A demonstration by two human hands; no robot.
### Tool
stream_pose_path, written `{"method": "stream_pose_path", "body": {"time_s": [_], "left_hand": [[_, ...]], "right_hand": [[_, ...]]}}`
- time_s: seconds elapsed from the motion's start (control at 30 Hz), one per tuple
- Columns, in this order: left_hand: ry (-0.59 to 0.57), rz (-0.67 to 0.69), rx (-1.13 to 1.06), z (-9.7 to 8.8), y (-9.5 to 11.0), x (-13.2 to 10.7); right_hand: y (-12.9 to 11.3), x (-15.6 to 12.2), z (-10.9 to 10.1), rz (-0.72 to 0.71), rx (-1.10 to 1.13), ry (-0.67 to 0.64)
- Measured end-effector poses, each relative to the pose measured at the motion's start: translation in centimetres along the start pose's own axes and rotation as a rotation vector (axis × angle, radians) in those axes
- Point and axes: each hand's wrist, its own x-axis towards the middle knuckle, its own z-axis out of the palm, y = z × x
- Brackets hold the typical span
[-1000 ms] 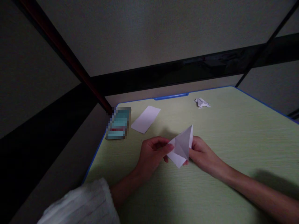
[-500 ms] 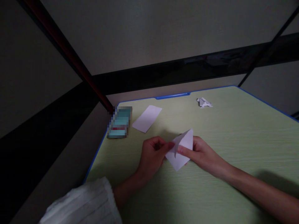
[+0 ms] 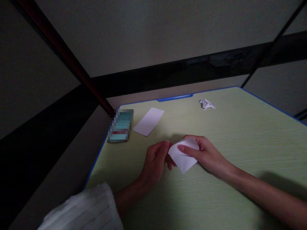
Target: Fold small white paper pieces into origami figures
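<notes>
A folded white paper (image 3: 182,159) lies low on the pale green table (image 3: 240,140) between both hands. My left hand (image 3: 155,161) pinches its left corner with curled fingers. My right hand (image 3: 203,153) lies over the top of the paper, thumb pressed along its upper face, fingers wrapped round the far edge. A white sleeve (image 3: 83,210) covers my left forearm; my right forearm is bare.
A flat white paper strip (image 3: 149,121) lies behind the hands, with a blurred teal packet (image 3: 120,126) at the table's left edge. A small folded paper figure (image 3: 206,104) sits near the far edge. The table has a blue rim (image 3: 175,97). Dark wall beams stand behind.
The paper's raised triangular flap has been folded down flat. My right hand has moved over the top of the paper and presses it toward the table; my left hand keeps its pinch.
</notes>
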Motion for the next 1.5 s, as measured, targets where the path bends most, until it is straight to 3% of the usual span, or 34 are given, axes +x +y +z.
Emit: {"method": "stream_pose_path", "body": {"time_s": [0.1, 0.3, 0.47, 0.83, 1.03, 1.2, 1.37, 1.5], "left_hand": [[-0.02, 0.029, -0.032, 0.0, 0.1, -0.2], [-0.01, 0.127, 0.117, -0.2, 0.2, -0.4], [-0.041, 0.174, 0.076, -0.4, 0.1, -0.2], [0.155, 0.288, 0.151, -0.9, 0.4, 0.4], [0.036, 0.345, 0.102, -1.0, 0.1, 0.2], [0.08, 0.246, 0.116, -0.7, 0.1, 0.3], [0.185, 0.165, 0.093, -0.6, 0.4, 0.5], [0.189, 0.089, 0.043, -0.4, 0.4, 0.4]], "right_hand": [[0.1, 0.0, 0.0, 0.001, 0.026, 0.032], [0.3, 0.0, 0.2, 0.0, 0.073, -0.051], [0.4, 0.1, 0.2, -0.019, 0.092, -0.069], [0.5, 0.2, -0.2, -0.003, 0.268, -0.176], [0.1, 0.3, 0.0, -0.032, 0.077, -0.082], [0.2, 0.2, -0.2, -0.066, 0.086, -0.077], [0.2, 0.1, -0.8, -0.069, 0.371, -0.207], [0.2, 0.2, -0.9, -0.007, 0.5, -0.199]]}}
